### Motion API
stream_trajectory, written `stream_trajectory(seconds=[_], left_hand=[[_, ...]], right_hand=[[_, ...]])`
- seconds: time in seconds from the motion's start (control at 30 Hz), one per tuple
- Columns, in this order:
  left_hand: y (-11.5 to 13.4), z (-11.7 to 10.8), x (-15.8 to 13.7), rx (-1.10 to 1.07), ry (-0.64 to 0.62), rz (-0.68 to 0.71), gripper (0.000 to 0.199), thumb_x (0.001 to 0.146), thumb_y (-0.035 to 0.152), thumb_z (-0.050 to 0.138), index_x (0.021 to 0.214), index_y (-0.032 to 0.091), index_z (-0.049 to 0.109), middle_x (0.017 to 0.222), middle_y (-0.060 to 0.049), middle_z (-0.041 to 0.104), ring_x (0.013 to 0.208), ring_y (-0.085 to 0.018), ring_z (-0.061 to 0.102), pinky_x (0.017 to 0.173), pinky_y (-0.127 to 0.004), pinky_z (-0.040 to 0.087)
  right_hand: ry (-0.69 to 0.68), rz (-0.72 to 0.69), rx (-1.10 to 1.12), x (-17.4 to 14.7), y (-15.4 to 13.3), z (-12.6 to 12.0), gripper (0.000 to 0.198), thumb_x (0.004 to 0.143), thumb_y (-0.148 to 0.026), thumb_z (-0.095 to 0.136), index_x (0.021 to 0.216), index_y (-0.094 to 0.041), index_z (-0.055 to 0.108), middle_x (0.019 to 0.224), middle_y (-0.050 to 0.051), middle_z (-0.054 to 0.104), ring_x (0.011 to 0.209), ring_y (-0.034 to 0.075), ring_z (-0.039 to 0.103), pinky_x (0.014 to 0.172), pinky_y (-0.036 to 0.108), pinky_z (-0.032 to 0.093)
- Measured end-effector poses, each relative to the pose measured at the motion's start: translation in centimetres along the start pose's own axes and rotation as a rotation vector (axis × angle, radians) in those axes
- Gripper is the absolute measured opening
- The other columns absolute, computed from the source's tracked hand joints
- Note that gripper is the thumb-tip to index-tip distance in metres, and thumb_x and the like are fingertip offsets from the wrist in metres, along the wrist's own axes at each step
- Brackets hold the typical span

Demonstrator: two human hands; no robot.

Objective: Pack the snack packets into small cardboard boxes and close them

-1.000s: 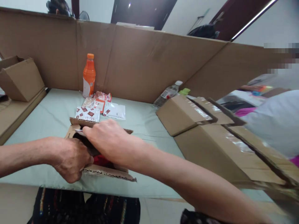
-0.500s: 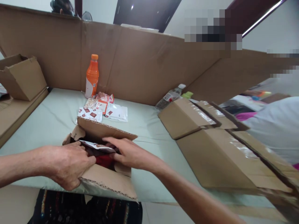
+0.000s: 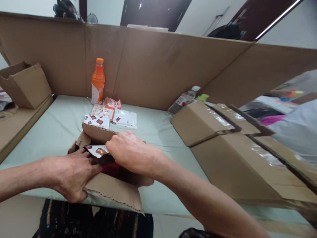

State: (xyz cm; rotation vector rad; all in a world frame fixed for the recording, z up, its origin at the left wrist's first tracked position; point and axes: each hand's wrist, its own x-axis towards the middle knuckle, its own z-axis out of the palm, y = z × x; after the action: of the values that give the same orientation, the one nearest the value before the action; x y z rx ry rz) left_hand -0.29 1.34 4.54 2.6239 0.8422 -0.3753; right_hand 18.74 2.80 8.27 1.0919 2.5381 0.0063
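A small cardboard box (image 3: pixel 116 190) with raised flaps stands at the table's front edge. My left hand (image 3: pixel 71 173) is closed around its front left corner, fingers over the inside and thumb outside the front flap. Across the box's right side, my right hand (image 3: pixel 133 152) is closed, knuckles up, at the right end of a white packet with brown print (image 3: pixel 97 151). Its fingertips are hidden beneath the hand. Something red (image 3: pixel 111 168) lies below the packet inside the box. Just behind the back flap lies another white packet with brown squares (image 3: pixel 96 121).
An orange drink bottle (image 3: pixel 98 82) stands near the cardboard wall (image 3: pixel 148 62), with a white packet (image 3: pixel 125 119) and other snack packs before it. A clear bottle (image 3: pixel 183 100) leans at the right, behind larger cardboard boxes (image 3: pixel 230 168). An open box (image 3: pixel 31 84) stands left.
My right hand has turned over and closed at the packet's right end, rising slightly. The packet's left part now tilts up more. My left hand stays at the box corner.
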Motion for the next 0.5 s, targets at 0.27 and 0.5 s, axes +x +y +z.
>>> stream_trajectory(seconds=[0.27,0.5], left_hand=[[1.9,0.5,0.3,0.182,-0.067,-0.186,0.064,0.067,0.031,0.078,0.125,0.008,0.064,0.145,-0.031,0.057,0.135,-0.05,0.053,0.109,-0.062,0.047],[2.2,1.3,-0.5,0.222,0.053,-0.253,0.045,0.069,0.028,0.077,0.109,0.008,0.071,0.136,-0.029,0.061,0.133,-0.049,0.052,0.113,-0.065,0.043]], right_hand=[[-0.032,0.022,0.018,2.3,0.2,1.3,0.026,0.096,-0.008,0.053,0.095,-0.01,0.078,0.091,0.019,0.079,0.089,0.028,0.077,0.071,0.032,0.052],[-0.091,-0.17,0.218,5.4,1.0,4.5,0.026,0.096,-0.016,0.056,0.113,-0.012,0.076,0.104,0.015,0.081,0.094,0.024,0.076,0.068,0.028,0.046]])
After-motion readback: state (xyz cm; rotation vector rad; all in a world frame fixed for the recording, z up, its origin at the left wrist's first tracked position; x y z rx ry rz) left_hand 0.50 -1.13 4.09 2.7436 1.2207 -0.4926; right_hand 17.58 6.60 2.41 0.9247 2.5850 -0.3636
